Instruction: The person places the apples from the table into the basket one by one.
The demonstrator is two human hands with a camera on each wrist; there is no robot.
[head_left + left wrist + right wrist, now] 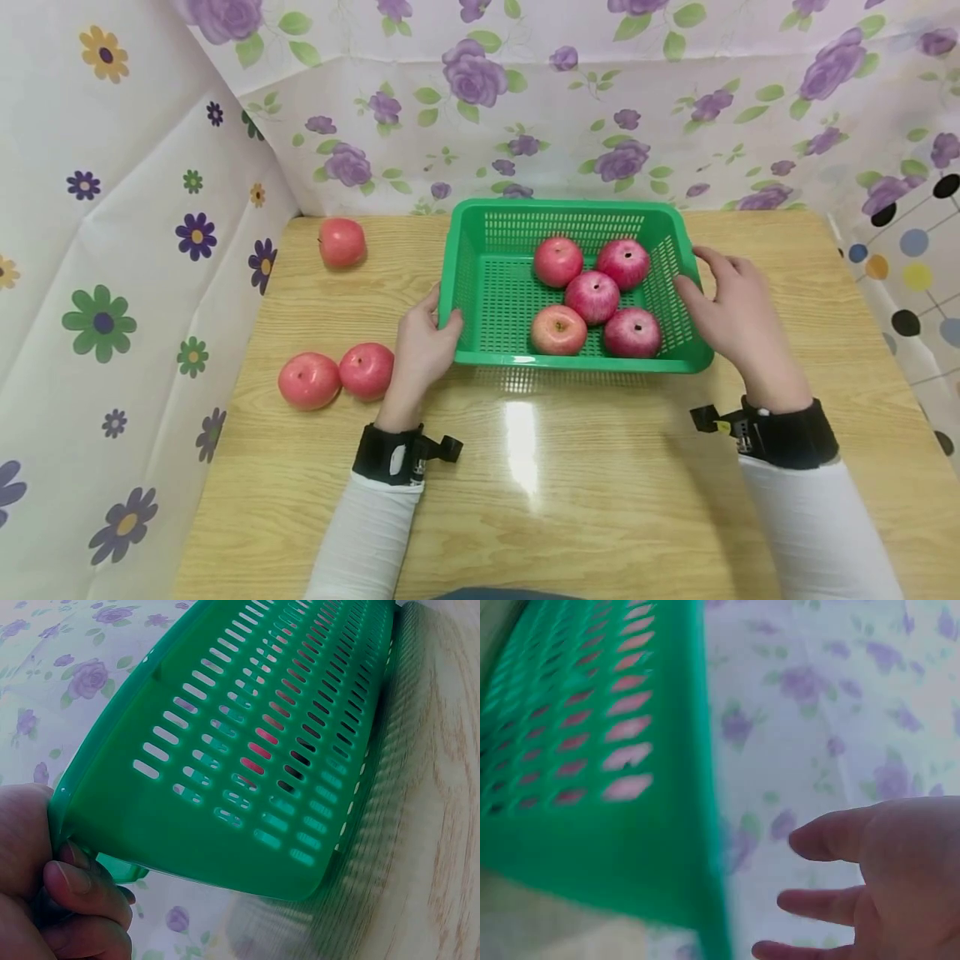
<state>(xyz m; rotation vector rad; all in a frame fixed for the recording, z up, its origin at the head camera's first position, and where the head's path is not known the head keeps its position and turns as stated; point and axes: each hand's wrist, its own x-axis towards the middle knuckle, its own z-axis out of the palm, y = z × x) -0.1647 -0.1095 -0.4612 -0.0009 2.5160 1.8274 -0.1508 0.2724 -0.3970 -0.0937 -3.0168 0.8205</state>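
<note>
A green plastic basket (504, 360) with slotted walls holds several red apples (592, 297), most of them toward its right side. My left hand (424, 340) grips the basket's left rim; the left wrist view shows the fingers (84, 889) curled under that edge. At the right end, my right hand (738, 312) is beside the rim with thumb and fingers spread. In the right wrist view its fingers (829, 836) are extended and a gap separates them from the basket wall (592, 847). Whether the basket's base touches the table cannot be told.
Two apples, one at the left (309, 381) and one beside it (367, 371), lie on the wooden table (585, 500) near my left hand. Another apple (342, 243) sits at the back left. Flowered sheets (480, 125) rise behind and beside the table.
</note>
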